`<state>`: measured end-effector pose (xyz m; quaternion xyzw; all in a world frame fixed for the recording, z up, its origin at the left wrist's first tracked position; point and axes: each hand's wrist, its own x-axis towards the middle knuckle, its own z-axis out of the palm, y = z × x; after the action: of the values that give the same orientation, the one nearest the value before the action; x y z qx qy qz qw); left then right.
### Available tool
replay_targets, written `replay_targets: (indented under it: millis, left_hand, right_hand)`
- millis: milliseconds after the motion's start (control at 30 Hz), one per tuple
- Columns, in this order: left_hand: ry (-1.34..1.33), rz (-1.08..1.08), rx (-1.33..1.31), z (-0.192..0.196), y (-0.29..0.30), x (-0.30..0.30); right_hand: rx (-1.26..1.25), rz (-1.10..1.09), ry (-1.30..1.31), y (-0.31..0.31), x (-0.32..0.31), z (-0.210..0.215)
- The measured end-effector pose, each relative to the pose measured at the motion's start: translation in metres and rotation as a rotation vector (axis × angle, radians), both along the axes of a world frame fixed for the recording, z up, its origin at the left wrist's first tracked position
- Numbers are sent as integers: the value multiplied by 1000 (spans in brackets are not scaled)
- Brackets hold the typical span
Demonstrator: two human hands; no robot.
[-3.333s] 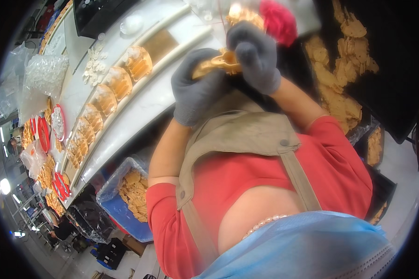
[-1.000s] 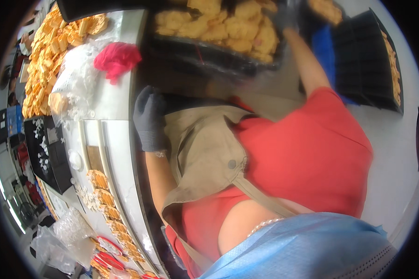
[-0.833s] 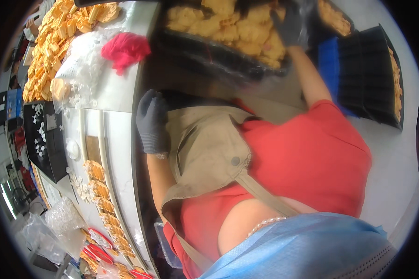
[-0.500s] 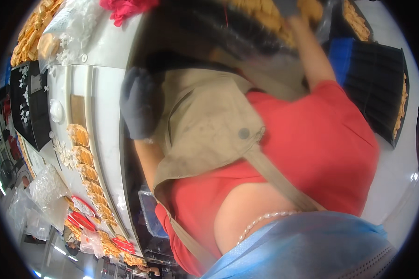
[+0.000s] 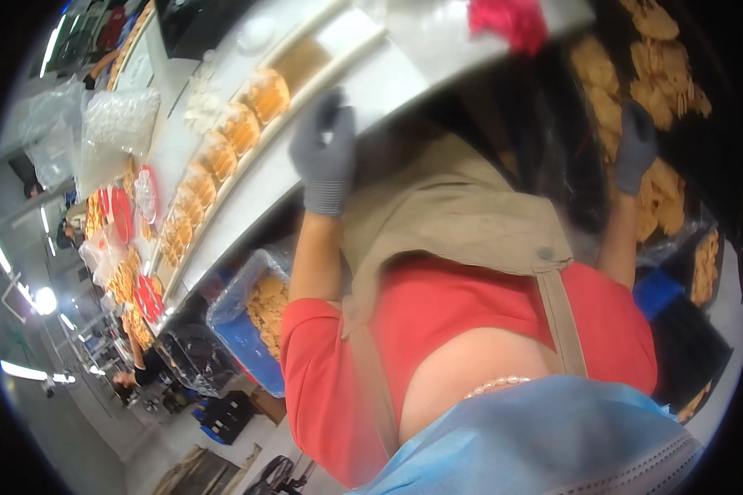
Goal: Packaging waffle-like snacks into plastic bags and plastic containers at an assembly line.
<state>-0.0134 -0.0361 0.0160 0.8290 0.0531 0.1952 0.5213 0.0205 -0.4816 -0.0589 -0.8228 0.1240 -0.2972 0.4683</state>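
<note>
Your left hand [image 5: 324, 147], in a grey glove, hangs over the edge of the white table [image 5: 392, 82], fingers loosely curled with a pale spot showing between them; whether that is a small piece or the tabletop behind, you cannot tell. Near it, a row of orange molded pieces [image 5: 239, 128] lies along a pale rail, with small white parts [image 5: 203, 101] beyond. Your right hand [image 5: 636, 147], also gloved, is over the pile of tan-orange pieces [image 5: 662, 74] on your right; its grip cannot be made out. A pink cloth [image 5: 508, 23] sits at the table's far end.
</note>
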Motion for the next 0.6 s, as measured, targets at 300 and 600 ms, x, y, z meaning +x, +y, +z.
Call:
replay_targets:
  millis: [300,600]
  left_hand:
    - [132,231,1030,-13,116,37]
    - [173,220,628,-15,60,71]
  right_hand:
    - [-76,220,-91,52,36,30]
    - [-206,-248,-79,-35,94,74]
